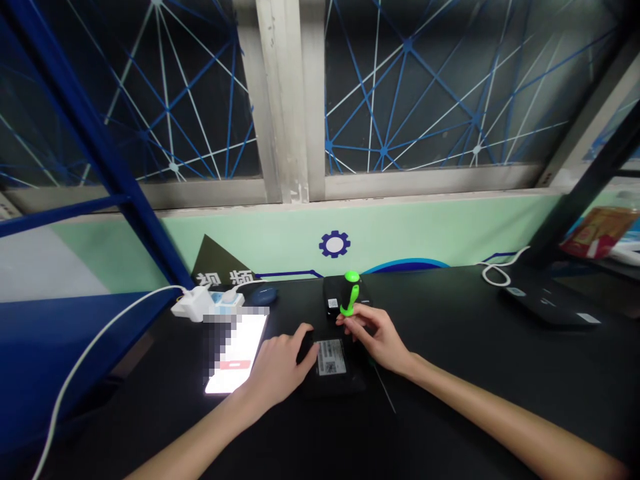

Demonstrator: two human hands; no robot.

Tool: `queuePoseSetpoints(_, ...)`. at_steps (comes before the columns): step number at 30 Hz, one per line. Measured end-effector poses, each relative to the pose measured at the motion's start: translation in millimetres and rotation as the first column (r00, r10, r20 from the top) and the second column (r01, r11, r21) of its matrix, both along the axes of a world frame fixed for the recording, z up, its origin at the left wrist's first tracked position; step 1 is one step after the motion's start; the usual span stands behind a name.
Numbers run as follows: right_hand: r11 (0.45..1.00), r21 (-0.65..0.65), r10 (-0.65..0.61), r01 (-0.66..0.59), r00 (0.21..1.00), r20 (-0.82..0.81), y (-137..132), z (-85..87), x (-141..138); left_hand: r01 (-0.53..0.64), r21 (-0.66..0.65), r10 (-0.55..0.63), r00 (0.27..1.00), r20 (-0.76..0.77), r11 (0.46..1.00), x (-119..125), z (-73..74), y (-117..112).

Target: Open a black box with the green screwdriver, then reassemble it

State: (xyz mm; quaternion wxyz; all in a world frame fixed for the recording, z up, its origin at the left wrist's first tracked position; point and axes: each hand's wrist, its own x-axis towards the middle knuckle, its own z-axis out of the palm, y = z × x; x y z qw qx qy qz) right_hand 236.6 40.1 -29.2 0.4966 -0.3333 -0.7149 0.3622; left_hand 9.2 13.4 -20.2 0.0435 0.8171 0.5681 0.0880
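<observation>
A flat black electronic device (pixel 345 385) with a white printed label lies on the table in front of me. My left hand (pixel 286 360) rests over its left side, thumb at the label and index finger reaching toward its far edge, so it grips the device. In the fingertips of my right hand (pixel 375 333), a bright green and black screwdriver (pixel 353 297) stands upright, pinched at the green collar below its handle. Its tip is hidden behind my fingers. Behind the handle sits a small black box (pixel 332 291) with a white sticker.
A thin metal rod (pixel 386 392) lies right of the device. To the left are a lit phone or tablet screen (pixel 243 353), a white power strip (pixel 220 303) with plugs, and a dark blue mouse (pixel 264 295). Another flat black device (pixel 547 308) and a white cable (pixel 495 275) lie far right.
</observation>
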Motion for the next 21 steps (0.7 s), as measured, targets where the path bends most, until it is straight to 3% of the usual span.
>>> queuePoseSetpoints(7,0.999,-0.016,-0.047,0.046,0.998,-0.044,1.7,0.2,-1.6,0.012,0.004,-0.012,1.0,0.016,1.0,-0.4,-0.9,0.1)
queuePoseSetpoints(21,0.999,-0.03,0.039,-0.04,0.998,-0.045,1.8,-1.0,0.9,0.021,0.01,-0.021,0.999,0.026,1.0,-1.3,-2.4,0.7)
